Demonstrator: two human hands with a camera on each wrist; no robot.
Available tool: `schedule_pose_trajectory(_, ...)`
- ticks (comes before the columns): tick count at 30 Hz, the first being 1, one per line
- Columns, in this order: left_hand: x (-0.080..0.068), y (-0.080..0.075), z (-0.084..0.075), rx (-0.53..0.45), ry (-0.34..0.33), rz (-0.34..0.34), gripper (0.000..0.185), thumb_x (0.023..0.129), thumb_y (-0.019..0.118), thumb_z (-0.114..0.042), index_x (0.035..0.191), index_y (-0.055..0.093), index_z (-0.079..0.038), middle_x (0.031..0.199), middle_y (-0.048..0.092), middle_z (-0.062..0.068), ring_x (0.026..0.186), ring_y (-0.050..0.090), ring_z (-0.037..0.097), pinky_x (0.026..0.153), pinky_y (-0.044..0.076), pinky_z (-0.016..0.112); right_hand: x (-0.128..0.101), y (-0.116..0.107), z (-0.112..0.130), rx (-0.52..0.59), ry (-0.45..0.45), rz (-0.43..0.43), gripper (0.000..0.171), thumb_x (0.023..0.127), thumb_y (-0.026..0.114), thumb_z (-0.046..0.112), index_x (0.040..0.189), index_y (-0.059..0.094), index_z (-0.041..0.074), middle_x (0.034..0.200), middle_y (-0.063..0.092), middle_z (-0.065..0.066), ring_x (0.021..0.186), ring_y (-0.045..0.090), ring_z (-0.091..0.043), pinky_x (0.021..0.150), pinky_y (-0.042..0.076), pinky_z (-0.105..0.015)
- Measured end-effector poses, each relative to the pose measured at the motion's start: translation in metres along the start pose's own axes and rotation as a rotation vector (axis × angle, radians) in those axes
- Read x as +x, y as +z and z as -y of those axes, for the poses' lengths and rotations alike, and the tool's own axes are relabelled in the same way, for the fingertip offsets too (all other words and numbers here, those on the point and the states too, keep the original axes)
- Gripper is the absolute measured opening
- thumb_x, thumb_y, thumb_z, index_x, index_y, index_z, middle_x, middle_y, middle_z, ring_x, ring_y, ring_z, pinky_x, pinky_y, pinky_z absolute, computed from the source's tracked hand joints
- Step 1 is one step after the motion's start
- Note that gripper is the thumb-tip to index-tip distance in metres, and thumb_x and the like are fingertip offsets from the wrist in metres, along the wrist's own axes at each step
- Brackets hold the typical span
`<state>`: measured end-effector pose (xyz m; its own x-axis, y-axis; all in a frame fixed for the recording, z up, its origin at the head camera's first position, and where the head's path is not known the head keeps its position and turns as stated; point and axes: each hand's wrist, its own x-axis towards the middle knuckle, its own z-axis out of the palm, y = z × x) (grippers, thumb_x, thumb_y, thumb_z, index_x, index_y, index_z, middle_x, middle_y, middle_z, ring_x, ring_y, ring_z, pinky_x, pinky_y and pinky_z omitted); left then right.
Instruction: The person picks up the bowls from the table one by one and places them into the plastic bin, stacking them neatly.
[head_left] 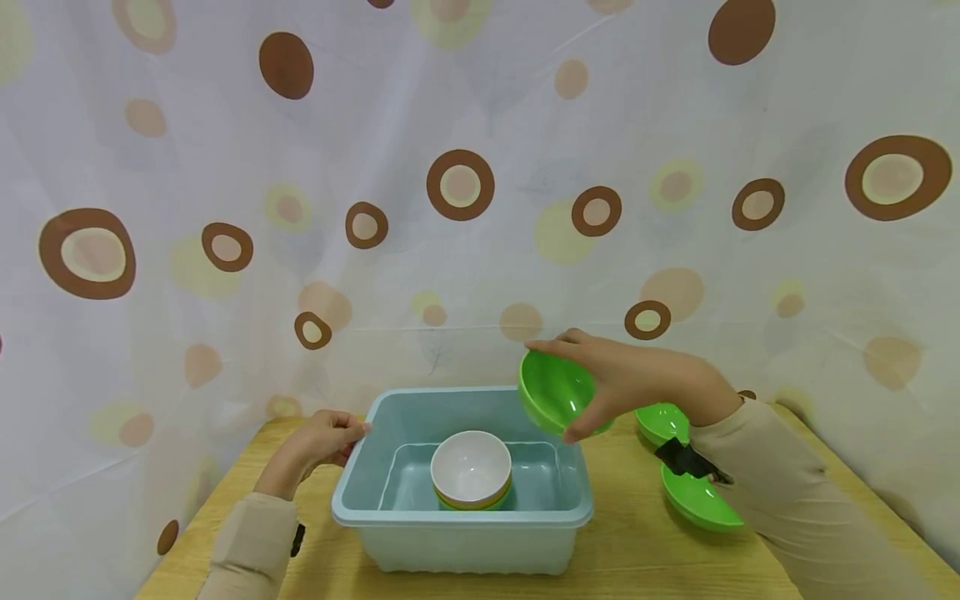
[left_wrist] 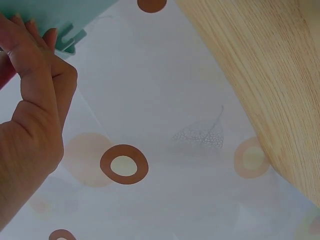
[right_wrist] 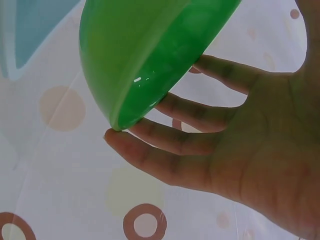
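My right hand (head_left: 555,388) grips a green bowl (head_left: 551,404) by its rim and base, tilted on its side above the back right corner of a light blue tub (head_left: 457,517). In the right wrist view the green bowl (right_wrist: 145,50) rests against my curled fingers (right_wrist: 165,150). Inside the tub sits a white bowl (head_left: 471,465), stacked on other bowls whose coloured rims show beneath it. My left hand (head_left: 348,433) holds the tub's left rim; the left wrist view shows the fingers (left_wrist: 35,45) pinching the rim's edge (left_wrist: 62,25).
Two more green bowls (head_left: 662,421) (head_left: 699,500) lie on the wooden table (head_left: 637,558) right of the tub, partly behind my right sleeve. A white curtain with brown circles (head_left: 460,184) hangs close behind the table. The table's left edge is near my left arm.
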<state>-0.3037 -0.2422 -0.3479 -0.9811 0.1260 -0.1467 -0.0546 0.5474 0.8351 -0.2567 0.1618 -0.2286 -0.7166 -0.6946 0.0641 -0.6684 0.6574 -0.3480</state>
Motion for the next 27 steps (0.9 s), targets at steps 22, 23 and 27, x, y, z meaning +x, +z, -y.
schedule_pose_trajectory(22,0.001,0.0,-0.001,0.013,-0.01,-0.003,0.02,0.097,0.057,-0.017,0.088,0.06,0.0,0.077,0.057,0.008,0.065,0.058,0.017,0.064,0.055,0.03,0.076,0.015,0.026,-0.022,-0.017,0.059,0.101,0.069,0.084,0.039,0.152,0.028,0.024,0.145,0.035,-0.011,0.121,0.045,-0.026,0.094,0.045,-0.042)
schedule_pose_trajectory(23,0.001,0.0,-0.001,0.014,-0.01,-0.004,0.02,0.097,0.057,-0.017,0.088,0.06,0.0,0.077,0.057,0.008,0.065,0.058,0.017,0.064,0.055,0.03,0.08,0.017,0.026,-0.022,-0.018,0.066,0.1,0.069,0.084,0.04,0.152,0.029,0.024,0.146,0.035,-0.011,0.122,0.045,-0.026,0.094,0.045,-0.043)
schedule_pose_trajectory(27,0.0,0.0,-0.002,0.014,-0.012,-0.005,0.02,0.097,0.057,-0.017,0.089,0.061,0.0,0.077,0.057,0.008,0.065,0.058,0.017,0.064,0.055,0.03,0.091,0.025,0.027,0.003,-0.004,0.091,0.1,0.069,0.085,0.039,0.151,0.029,0.024,0.143,0.036,-0.011,0.12,0.046,-0.027,0.093,0.045,-0.042)
